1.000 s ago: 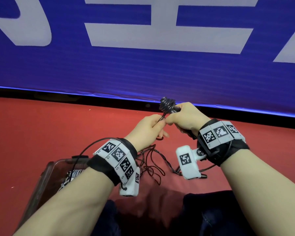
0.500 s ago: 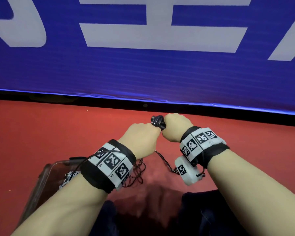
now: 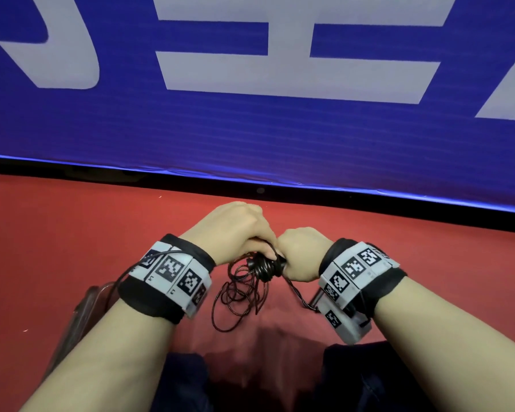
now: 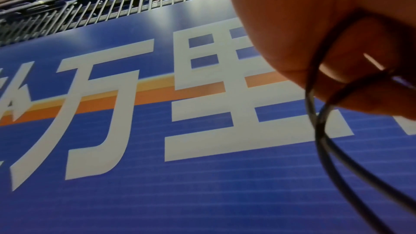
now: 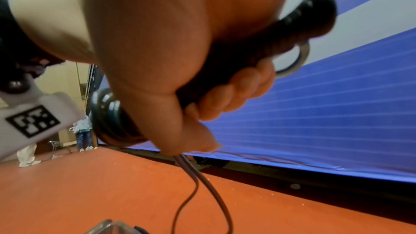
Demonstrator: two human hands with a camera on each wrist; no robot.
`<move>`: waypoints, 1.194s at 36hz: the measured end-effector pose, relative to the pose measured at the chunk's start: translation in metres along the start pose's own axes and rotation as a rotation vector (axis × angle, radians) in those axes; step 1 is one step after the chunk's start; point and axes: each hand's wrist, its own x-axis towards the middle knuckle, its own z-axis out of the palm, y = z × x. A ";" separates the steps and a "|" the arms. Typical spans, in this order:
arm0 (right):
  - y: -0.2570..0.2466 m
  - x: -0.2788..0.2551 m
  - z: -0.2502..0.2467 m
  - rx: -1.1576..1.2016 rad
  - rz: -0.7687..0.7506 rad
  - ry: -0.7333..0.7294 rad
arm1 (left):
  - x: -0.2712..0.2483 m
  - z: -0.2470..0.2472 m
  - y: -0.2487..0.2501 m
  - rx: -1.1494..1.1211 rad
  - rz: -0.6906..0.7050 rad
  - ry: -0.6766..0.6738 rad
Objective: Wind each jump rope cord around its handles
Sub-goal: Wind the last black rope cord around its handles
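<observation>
A blue banner (image 3: 250, 138) bearing large white characters is filling the background, its surface showing thin pale horizontal lines, with an orange stripe (image 4: 157, 93) running across it in the left wrist view. Below, a red floor (image 3: 57, 233) is spreading out behind a black strip along the banner's base. Black wristbands (image 3: 173, 275) are carrying white tiles printed with black square-code patterns. The cord (image 3: 238, 295) is showing black, coiled over black handles (image 3: 268, 266).

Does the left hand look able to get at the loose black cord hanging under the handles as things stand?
Probably yes: the left hand already pinches a strand, and the loose black cord hangs free just below it, unobstructed.
</observation>
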 end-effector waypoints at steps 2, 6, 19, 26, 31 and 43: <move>0.003 -0.003 -0.002 0.058 -0.021 0.040 | -0.002 0.000 -0.004 0.011 0.036 0.076; 0.007 -0.011 -0.012 0.238 -0.029 0.041 | -0.004 -0.004 -0.004 0.028 0.043 0.184; 0.005 -0.033 -0.036 0.789 -0.034 0.033 | -0.002 -0.017 0.004 -0.835 -0.360 0.198; 0.006 -0.035 -0.047 1.054 0.054 0.135 | 0.002 -0.010 0.000 -0.802 -0.356 0.254; 0.010 -0.029 -0.046 1.189 0.237 0.229 | 0.004 -0.002 -0.001 -0.600 -0.401 0.230; 0.020 -0.008 -0.038 1.078 0.513 0.329 | 0.015 0.011 0.021 -0.615 -0.468 0.033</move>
